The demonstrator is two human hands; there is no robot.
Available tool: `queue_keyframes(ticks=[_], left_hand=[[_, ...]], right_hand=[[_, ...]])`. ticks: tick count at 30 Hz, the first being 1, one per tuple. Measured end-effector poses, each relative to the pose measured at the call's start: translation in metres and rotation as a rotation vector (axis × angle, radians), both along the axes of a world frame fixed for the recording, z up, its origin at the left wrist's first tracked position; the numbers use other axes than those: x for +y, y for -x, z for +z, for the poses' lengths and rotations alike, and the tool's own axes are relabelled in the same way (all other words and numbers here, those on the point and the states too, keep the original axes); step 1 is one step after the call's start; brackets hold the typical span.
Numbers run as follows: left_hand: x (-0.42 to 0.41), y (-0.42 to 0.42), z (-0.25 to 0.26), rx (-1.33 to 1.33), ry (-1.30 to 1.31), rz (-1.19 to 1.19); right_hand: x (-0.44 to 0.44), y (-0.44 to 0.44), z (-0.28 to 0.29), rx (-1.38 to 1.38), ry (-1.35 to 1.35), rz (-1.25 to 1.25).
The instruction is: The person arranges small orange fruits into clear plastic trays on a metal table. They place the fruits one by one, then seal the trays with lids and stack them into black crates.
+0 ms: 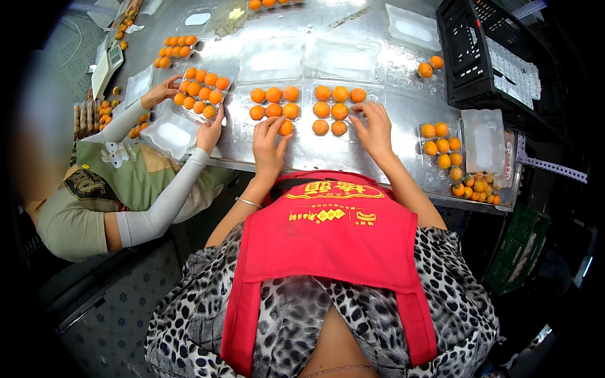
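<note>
Before me two clear plastic clamshell trays lie side by side with lids opened away from me. My left hand (268,149) has its fingertips and thumb about an orange fruit (286,127) at the near end of the left tray (242,101). Two rows of three round fruits lie beyond it there. My right hand (374,126) has thumb and forefinger apart at the right edge of the right tray (378,97), close to a fruit (340,111); whether it touches is unclear. Two rows of three and a nearest row of two fruits sit in this tray.
At left a co-worker's hands (210,134) hold a filled fruit tray (201,92). A black crate (465,61) stands at the right; below it are an open clamshell (483,141) and loose fruits (479,186). Another clamshell (413,30) holds two fruits. A scale (106,71) stands far left.
</note>
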State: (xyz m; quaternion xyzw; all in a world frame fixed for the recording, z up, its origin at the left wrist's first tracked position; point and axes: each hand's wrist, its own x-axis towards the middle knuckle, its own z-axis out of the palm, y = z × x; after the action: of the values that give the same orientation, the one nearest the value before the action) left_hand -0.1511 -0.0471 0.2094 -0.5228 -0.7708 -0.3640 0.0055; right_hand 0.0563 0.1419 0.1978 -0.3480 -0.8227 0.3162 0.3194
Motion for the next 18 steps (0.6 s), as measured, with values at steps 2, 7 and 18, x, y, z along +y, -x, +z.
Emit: queue_keyframes(ticks=[2, 7, 18], left_hand=[[0.002, -0.009, -0.008, 0.009, 0.040, -0.004], [0.003, -0.011, -0.020, 0.087, 0.070, 0.022], [0.020, -0.022, 0.007, -0.075, -0.044, -0.039]], right_hand=[[0.004, 0.012, -0.002, -0.061, -0.115, 0.038], [0.004, 0.028, 0.008, -0.309, -0.211, 0.091], [0.014, 0.009, -0.004, -0.242, -0.190, 0.174]])
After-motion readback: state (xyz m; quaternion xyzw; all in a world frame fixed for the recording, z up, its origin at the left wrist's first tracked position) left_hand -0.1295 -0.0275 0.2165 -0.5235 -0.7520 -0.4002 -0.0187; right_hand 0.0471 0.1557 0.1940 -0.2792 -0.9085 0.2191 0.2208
